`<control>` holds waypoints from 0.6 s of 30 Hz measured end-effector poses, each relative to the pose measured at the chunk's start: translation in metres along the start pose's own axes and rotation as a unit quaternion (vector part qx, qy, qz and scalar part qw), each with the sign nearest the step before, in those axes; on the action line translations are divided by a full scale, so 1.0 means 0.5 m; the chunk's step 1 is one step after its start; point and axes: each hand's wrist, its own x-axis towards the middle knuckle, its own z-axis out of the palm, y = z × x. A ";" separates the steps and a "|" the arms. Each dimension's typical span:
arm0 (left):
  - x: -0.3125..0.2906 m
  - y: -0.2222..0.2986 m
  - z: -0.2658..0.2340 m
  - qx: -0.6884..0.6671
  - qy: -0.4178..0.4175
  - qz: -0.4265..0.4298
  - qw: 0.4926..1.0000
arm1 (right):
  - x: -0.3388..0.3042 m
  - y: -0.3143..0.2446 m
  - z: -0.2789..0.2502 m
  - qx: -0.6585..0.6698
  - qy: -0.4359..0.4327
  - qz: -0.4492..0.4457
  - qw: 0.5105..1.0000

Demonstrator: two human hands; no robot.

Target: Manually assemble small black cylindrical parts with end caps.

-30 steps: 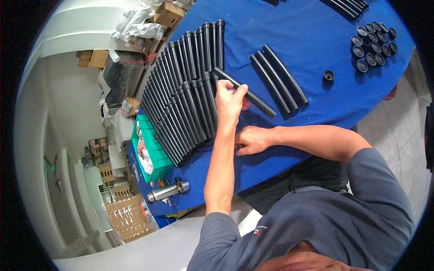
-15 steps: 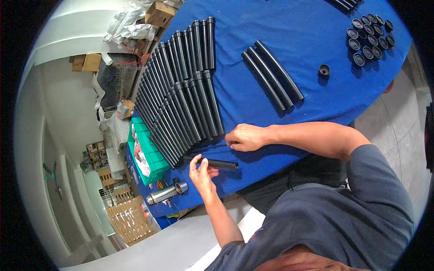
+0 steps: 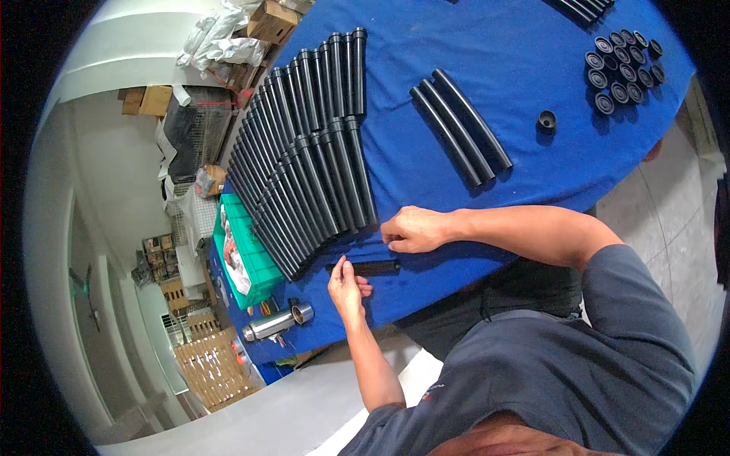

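My left hand (image 3: pixel 348 292) is closed round the left part of a short black tube (image 3: pixel 376 267), with the thumb and forefinger at it and the other fingers curled below. The tube points to the right, low over the blue cloth, its right part sticking out of the hand. Just beyond the tube's right end is my right hand (image 3: pixel 414 229), back upward and fingers curled in; whatever they hold, if anything, is hidden. Two rows of black tubes with collared ends (image 3: pixel 319 178) lie side by side, their lower right corner close to my right fingertips.
Three plain black tubes (image 3: pixel 460 129) lie further off, with one black cap (image 3: pixel 546 120) to their right. Several round black caps (image 3: pixel 623 68) cluster at the far right. A green crate (image 3: pixel 255 262) and a steel flask (image 3: pixel 270 325) stand at the left edge of the blue table (image 3: pixel 525 45).
My left hand and its tube have shifted slightly away from me, and the tube is now more level. My right hand has stayed almost in place.
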 end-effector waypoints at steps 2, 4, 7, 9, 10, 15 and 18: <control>-0.012 0.022 0.004 -0.001 0.017 0.033 0.999 | -0.001 -0.002 -0.003 0.007 0.004 0.001 1.000; -0.025 0.058 0.016 -0.015 0.026 0.071 0.997 | -0.003 -0.008 -0.008 -0.007 -0.006 0.009 1.000; -0.054 0.143 0.060 -0.045 0.035 0.171 0.984 | -0.001 -0.002 -0.002 -0.003 -0.001 0.004 1.000; -0.065 0.192 0.109 -0.088 -0.021 0.224 0.970 | 0.001 -0.001 0.000 -0.013 0.005 0.004 1.000; -0.068 0.214 0.143 -0.084 -0.074 0.273 0.955 | 0.000 -0.002 -0.005 -0.018 0.001 -0.012 1.000; -0.117 0.348 0.348 0.090 -0.247 0.483 0.835 | -0.018 0.085 0.055 0.128 0.103 -0.150 0.975; -0.152 0.401 0.453 0.152 -0.264 0.613 0.729 | 0.003 0.038 0.023 0.036 0.043 -0.076 0.995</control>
